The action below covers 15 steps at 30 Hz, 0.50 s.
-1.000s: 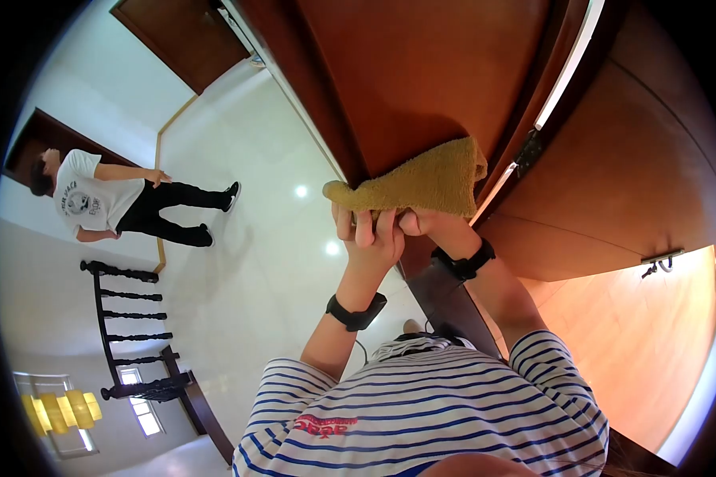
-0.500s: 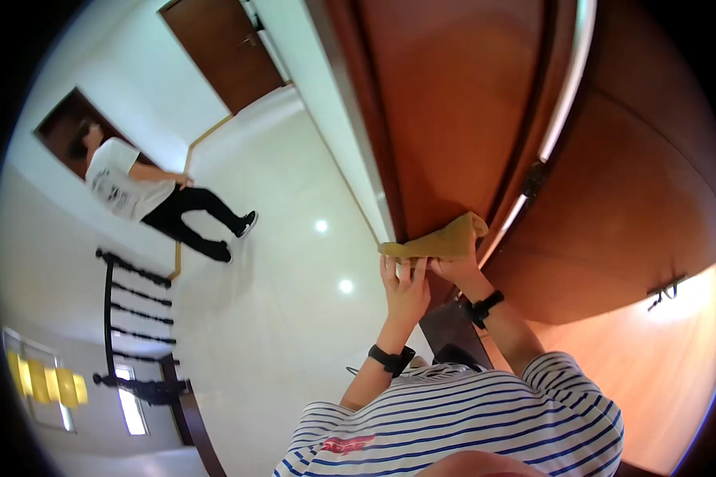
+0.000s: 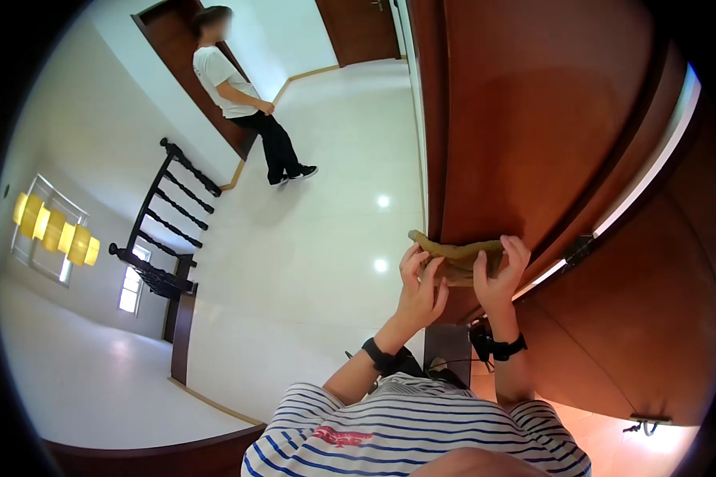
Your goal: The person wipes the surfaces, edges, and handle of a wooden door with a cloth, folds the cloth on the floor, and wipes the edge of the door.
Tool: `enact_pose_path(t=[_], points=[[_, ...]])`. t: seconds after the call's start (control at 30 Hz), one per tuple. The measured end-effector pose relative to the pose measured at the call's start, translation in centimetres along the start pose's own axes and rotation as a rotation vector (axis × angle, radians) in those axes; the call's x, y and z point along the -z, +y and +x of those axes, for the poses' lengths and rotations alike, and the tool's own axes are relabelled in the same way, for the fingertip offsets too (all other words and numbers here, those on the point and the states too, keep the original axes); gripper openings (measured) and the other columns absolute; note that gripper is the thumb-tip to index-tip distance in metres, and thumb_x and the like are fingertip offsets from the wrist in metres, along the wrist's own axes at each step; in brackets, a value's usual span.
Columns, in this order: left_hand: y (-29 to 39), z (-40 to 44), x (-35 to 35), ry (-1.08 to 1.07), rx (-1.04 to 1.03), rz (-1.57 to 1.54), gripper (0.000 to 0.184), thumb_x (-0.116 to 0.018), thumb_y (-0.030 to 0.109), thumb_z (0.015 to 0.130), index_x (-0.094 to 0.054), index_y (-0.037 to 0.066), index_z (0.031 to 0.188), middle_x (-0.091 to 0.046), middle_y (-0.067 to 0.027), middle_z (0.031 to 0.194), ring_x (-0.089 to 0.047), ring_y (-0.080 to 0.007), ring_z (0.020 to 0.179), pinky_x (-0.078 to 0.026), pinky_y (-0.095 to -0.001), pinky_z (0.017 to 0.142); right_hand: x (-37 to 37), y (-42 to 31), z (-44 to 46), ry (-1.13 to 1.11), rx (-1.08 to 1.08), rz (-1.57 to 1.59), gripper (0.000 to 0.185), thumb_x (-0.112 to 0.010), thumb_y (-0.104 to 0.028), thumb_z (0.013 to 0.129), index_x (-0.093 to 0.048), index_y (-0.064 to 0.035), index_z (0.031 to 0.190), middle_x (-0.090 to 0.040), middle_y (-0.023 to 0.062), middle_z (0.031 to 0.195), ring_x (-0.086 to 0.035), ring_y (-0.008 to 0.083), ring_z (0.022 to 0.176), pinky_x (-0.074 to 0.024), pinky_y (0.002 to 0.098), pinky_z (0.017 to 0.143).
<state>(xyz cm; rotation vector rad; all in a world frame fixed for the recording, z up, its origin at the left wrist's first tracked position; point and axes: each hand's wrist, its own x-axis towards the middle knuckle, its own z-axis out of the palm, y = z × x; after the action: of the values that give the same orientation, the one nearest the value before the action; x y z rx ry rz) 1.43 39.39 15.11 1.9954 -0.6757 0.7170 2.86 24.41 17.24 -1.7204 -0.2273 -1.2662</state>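
A folded yellow-brown cloth point(image 3: 457, 253) lies against the lower part of a reddish-brown wooden panel point(image 3: 533, 119). My left hand point(image 3: 422, 286) grips the cloth's left end, thumb and fingers around its near edge. At the right end, my right hand point(image 3: 501, 274) holds the cloth too, with its fingertips by the panel. Both wrists wear black bands. The cloth sags a little between the two hands, and its underside is partly hidden by the fingers.
A person point(image 3: 231, 95) in a white shirt and black trousers stands at the upper left by a doorway. Dark railing point(image 3: 155, 199) and a yellow lamp point(image 3: 56, 229) are at the left. An open wooden door point(image 3: 612, 334) with a metal latch point(image 3: 649, 420) is at the right.
My hands have moved farther apart along the cloth, which now shows a rolled upper edge. The view has turned. The other person has turned and stands with feet closer together.
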Motion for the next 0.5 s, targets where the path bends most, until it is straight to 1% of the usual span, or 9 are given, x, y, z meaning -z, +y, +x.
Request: enact_pose_path(t=[0.07, 0.13, 0.2, 0.23, 0.27, 0.33, 0.37, 0.47, 0.5], points=[[-0.1, 1.0, -0.2, 0.077, -0.052, 0.091, 0.041, -0.057, -0.007, 0.074, -0.046, -0.002, 0.113, -0.026, -0.02, 0.128, -0.029, -0.0417, 0.126, -0.032, -0.0458, 0.106, 0.0, -0.8, 1.8, -0.091, 0.175, -0.292, 0.035, -0.063, -0.002, 0.071, -0.061, -0.0113, 0.104, -0.054, 0.0057, 0.105, -0.047, 0.0271, 0.094, -0.0364, 0.0388, 0.083], [-0.2, 1.3, -0.9, 0.128, 0.015, 0.045, 0.034, -0.058, -0.006, 0.074, -0.047, 0.0, 0.105, -0.028, -0.0203, 0.127, -0.035, -0.0408, 0.121, -0.036, -0.0441, 0.102, 0.0, 0.9, 0.9, -0.119, 0.276, -0.324, 0.033, -0.062, -0.003, 0.074, -0.062, -0.0159, 0.105, -0.053, 0.0014, 0.1, -0.046, 0.0228, 0.091, -0.0349, 0.0365, 0.081], [-0.3, 1.5, -1.1, 0.158, 0.054, 0.157, 0.031, -0.061, -0.004, 0.072, -0.046, 0.0, 0.098, -0.031, -0.0222, 0.124, -0.039, -0.0393, 0.114, -0.04, -0.0429, 0.095, -0.8, 4.7, -2.1, -0.097, 0.65, -0.499, 0.038, -0.057, -0.001, 0.072, -0.06, -0.0184, 0.106, -0.047, 0.002, 0.093, -0.044, 0.0213, 0.088, -0.0346, 0.0369, 0.076], [-0.4, 1.5, -1.2, 0.153, 0.025, 0.281, 0.03, -0.064, -0.002, 0.068, -0.044, 0.0, 0.091, -0.035, -0.0236, 0.117, -0.042, -0.0382, 0.105, -0.042, -0.0422, 0.085, -1.3, 5.9, -3.6, -0.06, 0.646, -0.489, 0.039, -0.055, -0.002, 0.072, -0.06, -0.0227, 0.105, -0.046, -0.0004, 0.091, -0.044, 0.0203, 0.084, -0.0334, 0.0356, 0.074], [-0.7, 1.5, -1.4, 0.158, 0.018, 0.282, 0.03, -0.064, -0.002, 0.068, -0.044, 0.0, 0.091, -0.035, -0.0236, 0.117, -0.042, -0.0382, 0.105, -0.042, -0.0422, 0.085, -1.7, 6.6, -4.6, -0.054, 0.651, -0.488, 0.039, -0.055, -0.002, 0.072, -0.06, -0.0227, 0.105, -0.046, -0.0004, 0.091, -0.044, 0.0203, 0.084, -0.0334, 0.0356, 0.074], [-1.3, 0.3, -2.1, 0.063, 0.219, 0.197, 0.03, -0.065, -0.002, 0.065, -0.044, 0.0, 0.086, -0.04, -0.0252, 0.111, -0.043, -0.0416, 0.101, -0.042, -0.0441, 0.082, -1.3, 7.7, -6.7, -0.1, 0.64, -0.49, 0.037, -0.059, -0.003, 0.072, -0.06, -0.0218, 0.104, -0.046, -0.0005, 0.091, -0.044, 0.0204, 0.082, -0.0343, 0.0358, 0.073], [-1.9, -0.3, -2.5, 0.043, 0.218, 0.227, 0.03, -0.064, -0.004, 0.063, -0.042, 0.0, 0.084, -0.041, -0.0248, 0.106, -0.044, -0.0412, 0.096, -0.042, -0.0431, 0.079, -1.5, 8.7, -7.7, -0.098, 0.639, -0.492, 0.037, -0.059, -0.003, 0.072, -0.06, -0.0218, 0.104, -0.046, -0.0005, 0.091, -0.044, 0.0204, 0.082, -0.0343, 0.0358, 0.073], [-5.8, -4.0, -4.6, -0.131, 0.206, 0.162, 0.031, -0.063, -0.006, 0.061, -0.042, -0.001, 0.083, -0.043, -0.0243, 0.103, -0.046, -0.0406, 0.094, -0.042, -0.043, 0.078, 0.1, 10.6, -12.5, -0.289, 0.5, -0.487, 0.034, -0.065, -0.012, 0.073, -0.06, -0.0199, 0.106, -0.049, 0.0006, 0.095, -0.047, 0.019, 0.091, -0.0376, 0.035, 0.075], [-5.6, -4.7, -4.2, -0.203, 0.35, -0.037, 0.028, -0.062, -0.008, 0.062, -0.044, -0.001, 0.083, -0.044, -0.0229, 0.099, -0.047, -0.0398, 0.092, -0.043, -0.0427, 0.077, 0.8, 10.3, -13.7, -0.398, 0.362, -0.458, 0.036, -0.065, -0.01, 0.071, -0.059, -0.018, 0.106, -0.05, 0.0032, 0.098, -0.049, 0.0207, 0.09, -0.0392, 0.0365, 0.079]])
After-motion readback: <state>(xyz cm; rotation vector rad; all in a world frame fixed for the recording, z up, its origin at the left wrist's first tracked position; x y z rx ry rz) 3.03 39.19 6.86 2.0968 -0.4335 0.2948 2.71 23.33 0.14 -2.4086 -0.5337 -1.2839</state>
